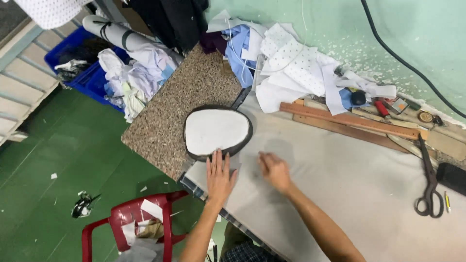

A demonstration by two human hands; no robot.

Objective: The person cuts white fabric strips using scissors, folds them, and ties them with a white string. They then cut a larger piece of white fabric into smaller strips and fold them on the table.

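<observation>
Down on the pale cloth-covered tabletop [349, 184], both bare hands lie flat and released, grasping nothing. The left hand [219, 177] rests palm-down with fingers spread, its fingertips touching the near edge of an oval pad [216, 131], white on top with a dark rim all round. That pad sits where the speckled stone slab [165, 121] meets the pale cloth, partly on each, and a dark handle-like strip runs off from its far side. The right hand [274, 171] lies just beside the pad, a little apart from it, fingers slightly curled against the cloth; its grip is loose and empty.

Farther along the tabletop, two long wooden rulers [354, 123] lie at a slant, and a pair of large dark scissors [429, 187] rests well apart from the hands near the right edge. A heap of white and blue fabric pieces [286, 68] is piled against the green wall. Below the tabletop's edge stands a red plastic chair [131, 223] with scraps on its seat, on a green floor [58, 160].
</observation>
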